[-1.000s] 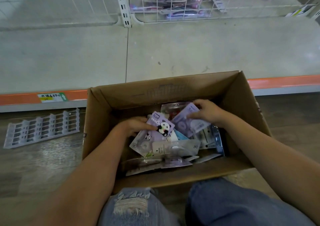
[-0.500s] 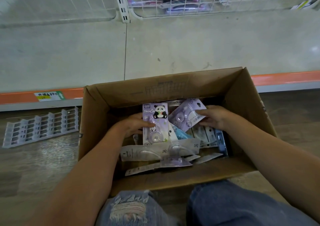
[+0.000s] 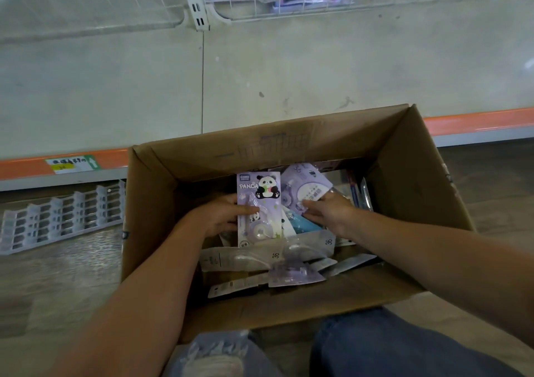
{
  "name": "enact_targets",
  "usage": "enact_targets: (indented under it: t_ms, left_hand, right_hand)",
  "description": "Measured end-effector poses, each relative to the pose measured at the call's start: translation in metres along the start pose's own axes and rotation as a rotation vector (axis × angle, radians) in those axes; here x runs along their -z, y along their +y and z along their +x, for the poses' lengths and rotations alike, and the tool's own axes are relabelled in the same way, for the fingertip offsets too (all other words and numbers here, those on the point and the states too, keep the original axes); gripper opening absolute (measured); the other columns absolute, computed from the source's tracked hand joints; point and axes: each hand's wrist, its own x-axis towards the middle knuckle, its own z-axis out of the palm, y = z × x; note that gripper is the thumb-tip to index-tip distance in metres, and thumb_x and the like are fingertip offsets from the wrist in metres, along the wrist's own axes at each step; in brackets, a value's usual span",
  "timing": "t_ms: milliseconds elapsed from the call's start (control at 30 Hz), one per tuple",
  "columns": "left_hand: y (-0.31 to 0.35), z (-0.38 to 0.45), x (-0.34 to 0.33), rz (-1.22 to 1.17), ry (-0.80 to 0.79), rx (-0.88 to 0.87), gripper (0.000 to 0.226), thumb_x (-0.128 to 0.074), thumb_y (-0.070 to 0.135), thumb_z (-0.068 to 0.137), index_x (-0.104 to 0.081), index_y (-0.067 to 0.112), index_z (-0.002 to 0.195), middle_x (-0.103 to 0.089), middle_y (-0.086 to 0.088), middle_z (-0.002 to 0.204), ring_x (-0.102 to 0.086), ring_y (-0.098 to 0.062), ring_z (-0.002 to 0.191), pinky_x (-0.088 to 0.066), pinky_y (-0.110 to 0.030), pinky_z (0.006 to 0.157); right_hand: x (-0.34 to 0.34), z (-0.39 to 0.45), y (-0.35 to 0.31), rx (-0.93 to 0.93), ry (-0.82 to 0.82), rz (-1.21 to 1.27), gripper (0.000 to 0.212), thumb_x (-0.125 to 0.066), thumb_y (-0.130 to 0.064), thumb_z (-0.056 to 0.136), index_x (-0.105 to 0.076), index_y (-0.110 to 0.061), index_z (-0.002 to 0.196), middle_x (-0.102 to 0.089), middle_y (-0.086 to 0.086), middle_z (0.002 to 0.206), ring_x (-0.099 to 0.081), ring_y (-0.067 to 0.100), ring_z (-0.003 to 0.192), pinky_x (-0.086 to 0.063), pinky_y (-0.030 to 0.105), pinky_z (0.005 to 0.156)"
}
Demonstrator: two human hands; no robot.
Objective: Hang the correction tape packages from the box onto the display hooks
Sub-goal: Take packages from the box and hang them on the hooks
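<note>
An open cardboard box point(image 3: 410, 174) sits on the floor in front of my knees, holding several correction tape packages. My left hand point(image 3: 222, 217) grips a purple panda package point(image 3: 260, 191) by its left edge and holds it upright inside the box. My right hand point(image 3: 326, 212) pinches a second purple package point(image 3: 306, 180) just to the right, tilted up against the others. Clear blister packs point(image 3: 268, 256) marked 36 lie flat at the near side of the box.
A low pale shelf point(image 3: 260, 67) with an orange front strip point(image 3: 476, 122) runs behind the box. White wire racks point(image 3: 289, 6) above it hold purple packages. A white plastic divider rack point(image 3: 60, 217) lies on the wooden floor at left. My jeans-clad knees point(image 3: 375, 347) are at the bottom.
My left hand has raised the panda package from lying tilted to standing upright. My right hand has slid leftward with its purple package, closer to the panda one.
</note>
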Motion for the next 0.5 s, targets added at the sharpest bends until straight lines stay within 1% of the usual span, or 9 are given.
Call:
enact_targets:
  t_ms: [33, 100, 167, 200, 267, 333, 433, 500]
  left_hand:
    - [-0.002, -0.001, 0.000, -0.022, -0.006, 0.023, 0.021, -0.065, 0.007, 0.087, -0.062, 0.021, 0.101, -0.067, -0.002, 0.104, -0.063, -0.020, 0.096, -0.050, -0.035, 0.086]
    - [-0.005, -0.005, 0.001, -0.043, 0.001, 0.083, 0.017, -0.065, 0.009, 0.087, -0.063, 0.019, 0.102, -0.067, -0.005, 0.107, -0.062, -0.023, 0.102, -0.049, -0.038, 0.091]
    - [-0.007, -0.015, -0.001, -0.059, 0.037, 0.135, 0.018, -0.066, 0.012, 0.088, -0.062, 0.016, 0.105, -0.065, -0.008, 0.112, -0.060, -0.025, 0.108, -0.048, -0.038, 0.093]
    - [-0.006, -0.020, -0.002, -0.090, 0.058, 0.161, 0.021, -0.066, 0.013, 0.088, -0.061, 0.015, 0.108, -0.065, -0.008, 0.111, -0.060, -0.025, 0.106, -0.049, -0.037, 0.089]
    - [-0.001, -0.034, -0.007, -0.176, 0.091, 0.209, 0.018, -0.064, 0.012, 0.089, -0.060, 0.014, 0.107, -0.066, -0.006, 0.101, -0.062, -0.021, 0.092, -0.051, -0.034, 0.078]
    - [0.010, -0.054, -0.013, -0.231, 0.113, 0.246, 0.010, -0.062, 0.013, 0.090, -0.060, 0.014, 0.101, -0.065, -0.005, 0.093, -0.061, -0.019, 0.082, -0.049, -0.032, 0.069]
    - [0.030, -0.088, -0.024, -0.222, 0.105, 0.264, 0.003, -0.060, 0.013, 0.092, -0.061, 0.014, 0.095, -0.065, -0.005, 0.089, -0.061, -0.018, 0.078, -0.048, -0.032, 0.064]
    - [0.045, -0.115, -0.033, -0.207, 0.075, 0.264, 0.004, -0.058, 0.012, 0.093, -0.061, 0.015, 0.094, -0.066, -0.005, 0.086, -0.062, -0.018, 0.077, -0.049, -0.031, 0.063]
  right_hand:
    - [0.001, 0.001, 0.002, 0.001, 0.046, -0.009, 0.013, -0.059, 0.001, 0.090, -0.057, -0.007, 0.101, -0.064, 0.020, 0.113, -0.064, 0.028, 0.096, -0.053, 0.036, 0.086]
    - [0.005, -0.003, 0.005, -0.019, 0.141, -0.007, 0.020, -0.057, 0.000, 0.091, -0.055, -0.005, 0.110, -0.064, 0.019, 0.111, -0.064, 0.031, 0.097, -0.054, 0.038, 0.083]
    - [0.010, -0.012, 0.005, -0.038, 0.246, -0.058, 0.020, -0.058, -0.005, 0.092, -0.055, -0.006, 0.112, -0.063, 0.016, 0.111, -0.063, 0.031, 0.100, -0.055, 0.040, 0.084]
    - [0.014, -0.017, 0.003, -0.042, 0.281, -0.095, 0.017, -0.057, -0.008, 0.093, -0.057, -0.007, 0.110, -0.064, 0.015, 0.111, -0.063, 0.032, 0.101, -0.055, 0.041, 0.085]
    - [0.020, -0.032, -0.005, -0.050, 0.310, -0.177, 0.014, -0.054, -0.011, 0.095, -0.061, -0.007, 0.106, -0.064, 0.018, 0.110, -0.062, 0.034, 0.101, -0.053, 0.044, 0.088]
    - [0.025, -0.052, -0.018, -0.041, 0.315, -0.286, 0.019, -0.051, -0.014, 0.097, -0.061, -0.004, 0.108, -0.063, 0.020, 0.112, -0.061, 0.036, 0.102, -0.052, 0.044, 0.089]
    - [0.027, -0.083, -0.044, -0.031, 0.312, -0.458, 0.030, -0.046, -0.018, 0.098, -0.057, 0.002, 0.117, -0.060, 0.023, 0.117, -0.058, 0.038, 0.108, -0.048, 0.040, 0.089]
    - [0.026, -0.107, -0.061, -0.046, 0.275, -0.493, 0.033, -0.043, -0.016, 0.099, -0.053, 0.005, 0.122, -0.057, 0.025, 0.122, -0.054, 0.039, 0.114, -0.046, 0.040, 0.093]
